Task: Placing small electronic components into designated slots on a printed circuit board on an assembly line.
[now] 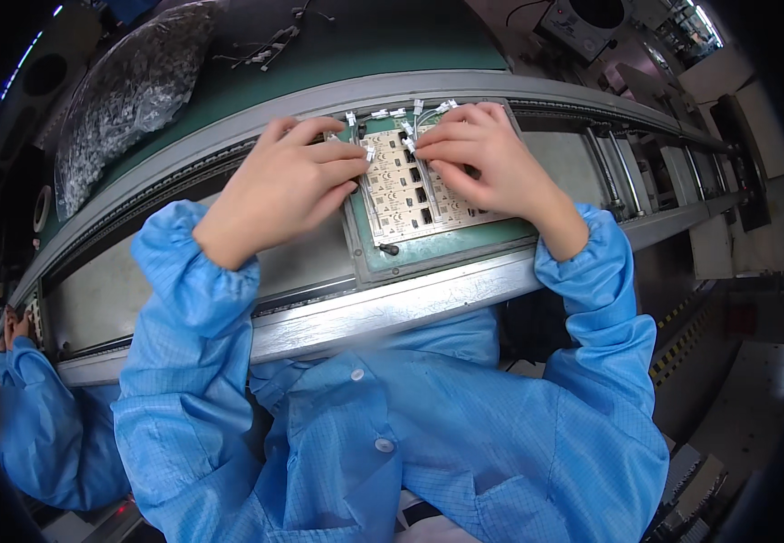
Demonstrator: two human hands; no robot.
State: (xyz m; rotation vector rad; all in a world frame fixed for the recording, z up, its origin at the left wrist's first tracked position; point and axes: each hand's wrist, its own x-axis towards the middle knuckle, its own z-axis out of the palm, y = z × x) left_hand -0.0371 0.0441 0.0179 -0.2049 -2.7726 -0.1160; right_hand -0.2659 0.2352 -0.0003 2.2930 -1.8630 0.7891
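A panel of cream-coloured circuit boards [394,220] with rows of black components lies in a green carrier plate [437,256] on the conveyor. My left hand [288,185] reaches over the panel's left side, thumb and forefinger closed on a small white connector [370,154]. Over the upper middle, my right hand [491,163] pinches another white connector [409,143], partly covered by its fingertips. Grey wires run from these connectors down across the panel. More white connectors [419,106] sit along the plate's far edge. My right hand hides much of the panel's right side.
Metal conveyor rails [392,319] run in front of and behind the carrier. Beyond, a clear plastic bag of small white parts [129,104] and loose cables [274,43] lie on a green surface. A co-worker's hand [17,326] is at the line's far left.
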